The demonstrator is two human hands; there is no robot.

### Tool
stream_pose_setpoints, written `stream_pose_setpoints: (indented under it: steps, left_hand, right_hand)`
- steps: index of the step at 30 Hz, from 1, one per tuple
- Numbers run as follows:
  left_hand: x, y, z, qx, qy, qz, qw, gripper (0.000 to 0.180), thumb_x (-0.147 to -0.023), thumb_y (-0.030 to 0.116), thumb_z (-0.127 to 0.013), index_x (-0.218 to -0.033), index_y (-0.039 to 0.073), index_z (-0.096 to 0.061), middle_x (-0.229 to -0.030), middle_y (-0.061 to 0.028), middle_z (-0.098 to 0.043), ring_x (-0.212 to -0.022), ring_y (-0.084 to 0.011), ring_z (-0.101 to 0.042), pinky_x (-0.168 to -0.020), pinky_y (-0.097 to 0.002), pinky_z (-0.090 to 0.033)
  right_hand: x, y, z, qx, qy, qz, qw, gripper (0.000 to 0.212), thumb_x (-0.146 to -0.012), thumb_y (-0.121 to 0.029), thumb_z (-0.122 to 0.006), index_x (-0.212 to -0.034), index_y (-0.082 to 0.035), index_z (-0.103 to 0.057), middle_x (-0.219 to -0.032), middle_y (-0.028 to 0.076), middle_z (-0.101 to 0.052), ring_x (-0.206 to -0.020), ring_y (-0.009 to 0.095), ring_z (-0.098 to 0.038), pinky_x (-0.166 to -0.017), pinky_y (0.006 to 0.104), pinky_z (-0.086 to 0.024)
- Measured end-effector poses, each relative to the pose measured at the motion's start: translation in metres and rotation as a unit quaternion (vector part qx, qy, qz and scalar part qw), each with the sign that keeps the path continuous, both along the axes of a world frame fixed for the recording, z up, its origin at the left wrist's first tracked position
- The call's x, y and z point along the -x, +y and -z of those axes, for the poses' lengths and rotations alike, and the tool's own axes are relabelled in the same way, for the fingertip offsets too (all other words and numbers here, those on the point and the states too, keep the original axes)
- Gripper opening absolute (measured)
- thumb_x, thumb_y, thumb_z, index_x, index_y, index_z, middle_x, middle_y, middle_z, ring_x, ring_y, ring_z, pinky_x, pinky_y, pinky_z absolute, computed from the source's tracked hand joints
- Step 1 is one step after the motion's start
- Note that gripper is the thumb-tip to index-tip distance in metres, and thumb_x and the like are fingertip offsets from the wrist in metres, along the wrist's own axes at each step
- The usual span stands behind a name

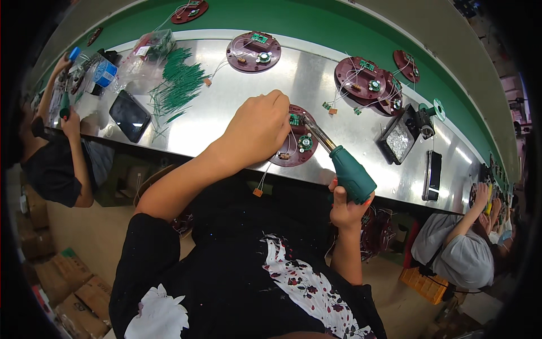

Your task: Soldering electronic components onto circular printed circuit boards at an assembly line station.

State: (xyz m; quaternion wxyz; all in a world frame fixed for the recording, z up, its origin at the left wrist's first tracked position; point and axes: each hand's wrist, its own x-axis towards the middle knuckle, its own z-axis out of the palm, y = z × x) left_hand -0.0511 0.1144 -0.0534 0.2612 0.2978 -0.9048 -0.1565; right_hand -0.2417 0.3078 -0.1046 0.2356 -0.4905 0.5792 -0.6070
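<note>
My right hand (349, 213) is closed around the green handle of a soldering gun (353, 174). Its metal tip points up and left, at the small green circuit board (294, 120) on a dark red round housing (292, 159). Over the left part of that housing is my left hand (257, 129), its fingers pinched close to the tip; whatever they hold is hidden. A round speaker-like part (305, 142) and thin white wires sit on the housing. From the bench edge hangs a small orange piece (258, 192) on white wires.
More red housings (253, 52) and a stack of them (361, 78) lie farther back. Green strips (179, 82) are heaped by a phone (130, 116) at left. To the right are a black tray (397, 141), a spool stand (426, 120) and another phone (432, 176). Co-workers sit on both sides.
</note>
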Motion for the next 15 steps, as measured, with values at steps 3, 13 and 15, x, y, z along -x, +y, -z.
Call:
stream_pose_setpoints:
  steps: [3,13,15]
  left_hand:
    - [0.0006,0.0002,0.001,0.006,0.004,0.0,1.0,0.013,-0.087,0.007,-0.065,-0.089,-0.004,-0.058,-0.087,-0.0205,-0.061,-0.075,-0.0399,-0.064,-0.07,-0.0477,-0.053]
    - [0.002,0.0006,0.001,0.005,0.001,-0.003,1.0,0.012,-0.087,0.006,-0.064,-0.089,-0.004,-0.058,-0.088,-0.0208,-0.061,-0.077,-0.0397,-0.064,-0.071,-0.0477,-0.054]
    - [0.0017,0.0005,0.0012,0.005,0.0,-0.003,1.0,0.012,-0.087,0.006,-0.064,-0.089,-0.004,-0.058,-0.088,-0.0207,-0.061,-0.077,-0.0397,-0.064,-0.071,-0.0477,-0.054]
  right_hand:
    - [0.0005,-0.0001,0.0005,0.004,-0.004,-0.006,1.0,0.054,-0.093,-0.044,-0.079,-0.108,0.006,-0.067,-0.089,0.006,-0.065,-0.076,0.013,-0.062,-0.069,0.026,-0.048]
    - [0.0011,-0.0005,-0.0019,0.001,0.002,-0.007,1.0,0.053,-0.093,-0.044,-0.079,-0.107,0.006,-0.067,-0.09,0.006,-0.065,-0.077,0.013,-0.062,-0.069,0.0262,-0.049]
    - [0.0017,-0.0003,-0.0018,0.002,0.003,-0.008,1.0,0.053,-0.093,-0.043,-0.079,-0.107,0.006,-0.067,-0.09,0.006,-0.065,-0.077,0.013,-0.062,-0.069,0.0262,-0.049]
